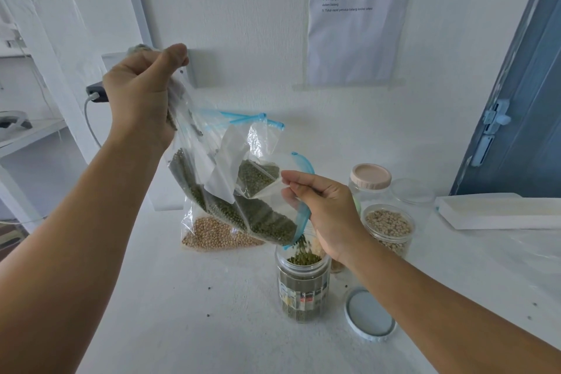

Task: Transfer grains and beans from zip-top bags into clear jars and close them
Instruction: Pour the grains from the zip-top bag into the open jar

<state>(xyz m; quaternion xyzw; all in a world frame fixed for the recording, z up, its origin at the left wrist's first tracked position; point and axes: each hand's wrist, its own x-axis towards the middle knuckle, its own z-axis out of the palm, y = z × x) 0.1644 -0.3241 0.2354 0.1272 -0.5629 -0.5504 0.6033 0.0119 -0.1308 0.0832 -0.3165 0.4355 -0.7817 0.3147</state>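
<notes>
Pouring bag [243, 191], right grip [328, 215] pinching mouth

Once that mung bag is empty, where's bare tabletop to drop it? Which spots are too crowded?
Free: the near-left tabletop, in front of the soybean bag and left of the mung bean jar; only stray beans there. Crowded: right of that jar, where the blue lid, open pale-bean jar and pink-lidded jar cluster.

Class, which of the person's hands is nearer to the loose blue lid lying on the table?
Right. The right hand is above the lid, by the bag mouth; the left hand is raised far up-left.
</notes>
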